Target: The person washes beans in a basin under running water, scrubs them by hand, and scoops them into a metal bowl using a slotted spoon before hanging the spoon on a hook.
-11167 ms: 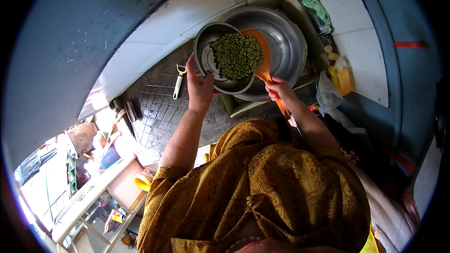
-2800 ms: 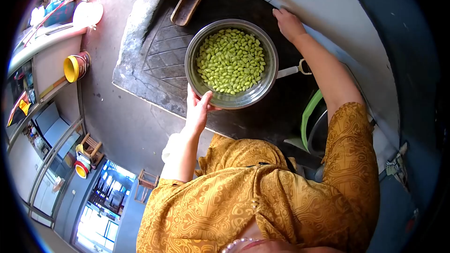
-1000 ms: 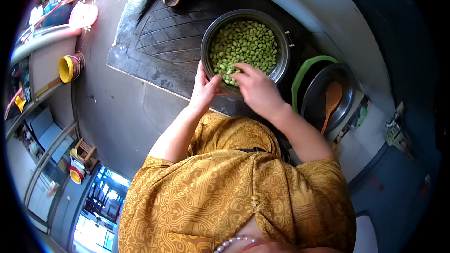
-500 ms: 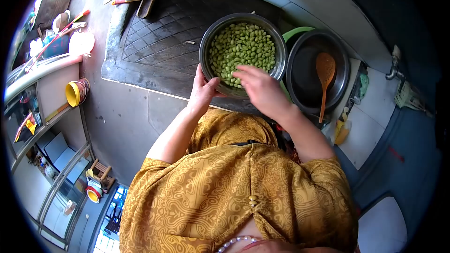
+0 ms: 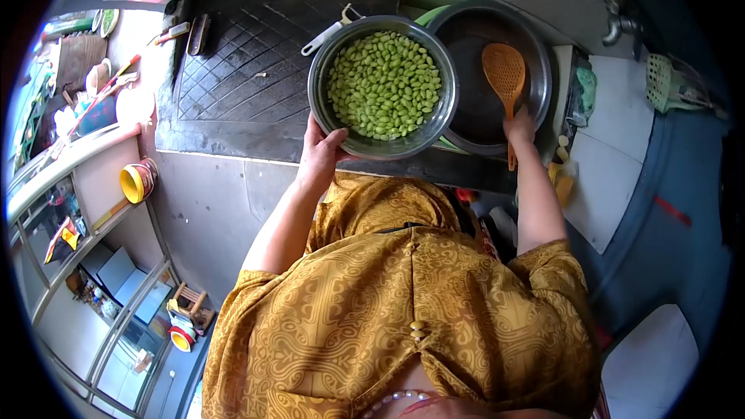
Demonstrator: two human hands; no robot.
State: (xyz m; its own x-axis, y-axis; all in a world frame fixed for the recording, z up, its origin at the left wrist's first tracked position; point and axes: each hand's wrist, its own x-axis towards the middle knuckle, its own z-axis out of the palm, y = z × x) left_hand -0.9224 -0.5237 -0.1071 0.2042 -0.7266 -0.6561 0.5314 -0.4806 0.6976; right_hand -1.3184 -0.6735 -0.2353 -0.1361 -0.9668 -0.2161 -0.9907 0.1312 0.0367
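Note:
My left hand [image 5: 320, 157] grips the near left side of a steel bowl [image 5: 448, 101], thumb at the rim and the other fingers partly hidden beneath. Shelled green beans [image 5: 384, 85] fill much of the bowl. On the right, my right hand [image 5: 521, 129] is closed around the handle of a brown slotted spoon [image 5: 503, 70]. The spoon's perforated head is over a wide dark basin [image 5: 463, 105], just beside the bowl. Part of a green rim [image 5: 431, 15] shows behind the basin.
The dark, grooved counter [image 5: 233, 85] extends left. A white-handled tool [image 5: 322, 39] lies behind the bowl. A tap [image 5: 617, 19] is on the right wall, above a pale green basket [image 5: 660, 81]. Yellow objects [image 5: 563, 174] stand right of my forearm.
My right hand has left the beans and moved right to the slotted spoon's handle; the spoon head has shifted slightly. My left hand still holds the bowl. The view has turned somewhat.

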